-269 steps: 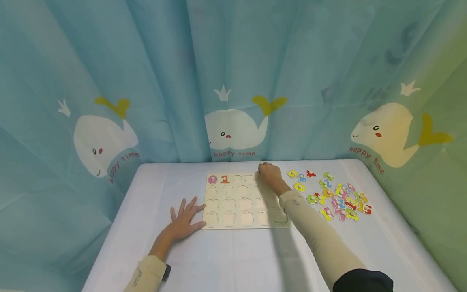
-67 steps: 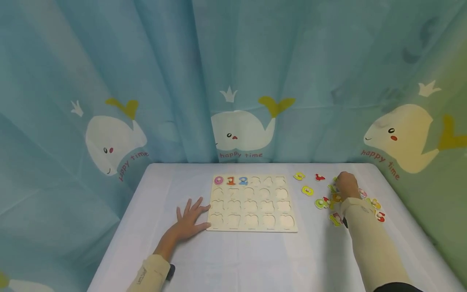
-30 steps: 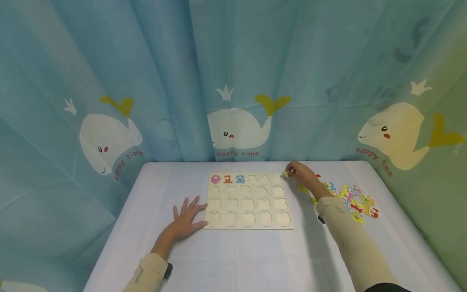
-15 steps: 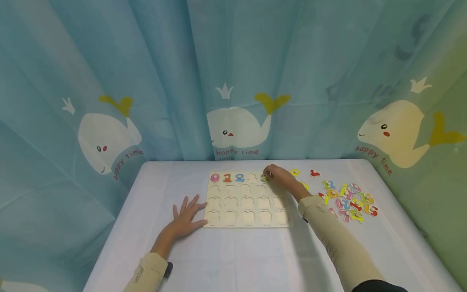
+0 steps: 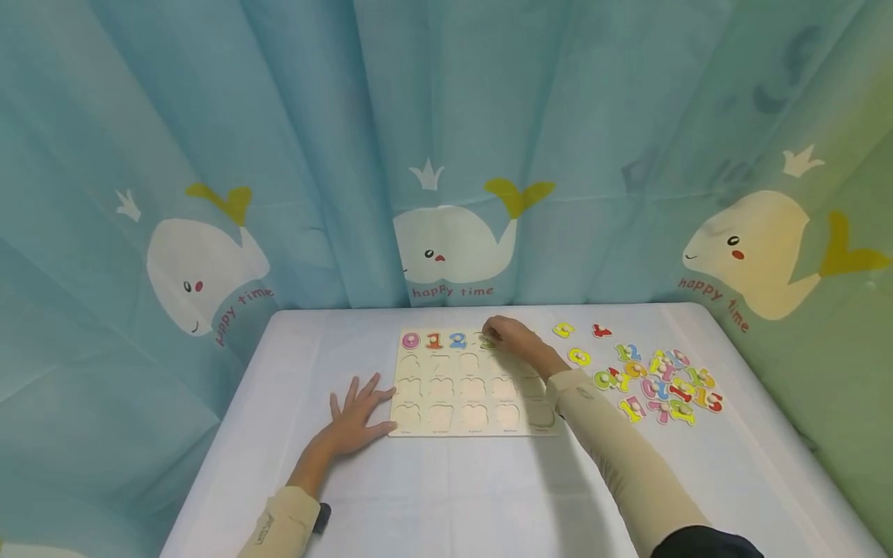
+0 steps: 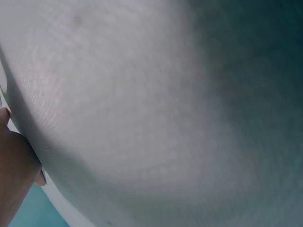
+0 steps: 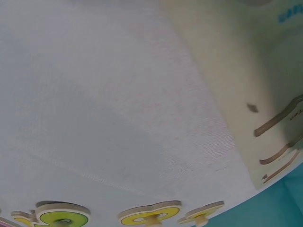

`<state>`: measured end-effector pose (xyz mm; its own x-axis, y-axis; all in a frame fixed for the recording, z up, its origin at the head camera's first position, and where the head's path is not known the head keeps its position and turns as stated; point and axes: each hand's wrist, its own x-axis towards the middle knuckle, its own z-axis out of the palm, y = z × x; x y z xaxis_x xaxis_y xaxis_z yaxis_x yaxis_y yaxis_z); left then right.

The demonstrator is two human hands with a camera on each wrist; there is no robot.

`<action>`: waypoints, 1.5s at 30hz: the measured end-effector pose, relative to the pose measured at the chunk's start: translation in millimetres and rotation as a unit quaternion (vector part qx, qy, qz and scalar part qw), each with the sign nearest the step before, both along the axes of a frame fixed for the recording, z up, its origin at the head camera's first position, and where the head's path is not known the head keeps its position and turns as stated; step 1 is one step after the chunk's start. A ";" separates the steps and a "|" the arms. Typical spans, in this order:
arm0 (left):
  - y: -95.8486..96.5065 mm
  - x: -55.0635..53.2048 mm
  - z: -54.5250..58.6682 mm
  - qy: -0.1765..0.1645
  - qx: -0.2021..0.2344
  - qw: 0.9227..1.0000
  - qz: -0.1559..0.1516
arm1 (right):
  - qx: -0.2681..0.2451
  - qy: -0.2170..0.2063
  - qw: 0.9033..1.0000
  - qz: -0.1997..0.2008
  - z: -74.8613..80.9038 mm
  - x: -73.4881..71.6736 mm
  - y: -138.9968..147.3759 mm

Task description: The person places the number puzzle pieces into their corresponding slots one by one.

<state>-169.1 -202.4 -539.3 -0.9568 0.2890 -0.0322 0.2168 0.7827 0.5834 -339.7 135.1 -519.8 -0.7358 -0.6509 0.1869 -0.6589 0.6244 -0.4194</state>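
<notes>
A pale wooden number puzzle board lies on the table, with a pink 0, an orange-red 1 and a blue 2 seated along its top row. My right hand pinches a green number 3 piece over the fourth recess of that row, partly covering it. Spread flat on the table, my left hand touches the board's left edge with thumb and a fingertip. The left wrist view catches only part of the left hand at its border.
Right of the board, several colourful knobbed number pieces lie in a loose cluster. A yellow 0, a yellow 5 and a red piece lie apart from it. A blue whale-print curtain hangs behind the table.
The blue 2 has joined the board's top row. My right hand has gone to the cluster, picked up the green 3 and carried it left to the fourth recess. My left hand stays put.
</notes>
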 end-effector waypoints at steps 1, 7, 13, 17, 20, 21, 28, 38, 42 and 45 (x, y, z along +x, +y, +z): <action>0.1 0.3 0.4 -0.004 -0.002 1.000 -0.001 | -0.002 0.001 1.000 0.000 -0.5 0.0 -0.8; 0.6 -1.9 1.4 -0.029 -0.025 0.999 -0.011 | 0.005 -0.021 1.000 -0.021 -3.2 0.8 -2.6; 3.2 -4.4 4.3 -0.021 -0.027 0.999 -0.014 | 0.001 -0.022 1.000 -0.021 -2.5 0.1 -6.1; 3.9 -4.3 3.4 -0.023 -0.024 0.999 -0.015 | 0.006 -0.027 0.999 -0.025 -2.5 -1.0 -9.1; 4.3 -3.9 1.5 -0.022 -0.016 1.000 -0.014 | 0.009 -0.029 0.999 -0.025 -4.0 -2.5 -10.2; 4.5 -3.7 1.0 -0.022 -0.014 1.000 -0.014 | 0.009 -0.028 0.999 -0.025 -4.1 -2.4 -10.3; 4.3 -2.5 0.9 -0.021 -0.016 1.000 -0.009 | 0.016 -0.032 0.999 -0.041 -1.6 1.4 -14.4; 0.2 -6.2 1.6 -0.022 -0.019 1.000 -0.004 | 0.030 -0.042 0.996 -0.069 4.0 0.0 -14.2; -0.3 -5.2 1.5 -0.026 -0.018 0.999 -0.003 | 0.039 -0.060 0.992 -0.106 5.6 2.5 -5.7; -1.0 -3.8 1.4 -0.028 -0.024 0.999 -0.001 | 0.044 -0.071 0.989 -0.121 5.8 4.0 1.3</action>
<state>-172.9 -203.4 -537.9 -0.9528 0.2869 -0.0995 0.1857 0.8097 0.5567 -335.7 136.3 -514.0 -0.8870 -0.4612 0.0217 -0.4240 0.7951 -0.4337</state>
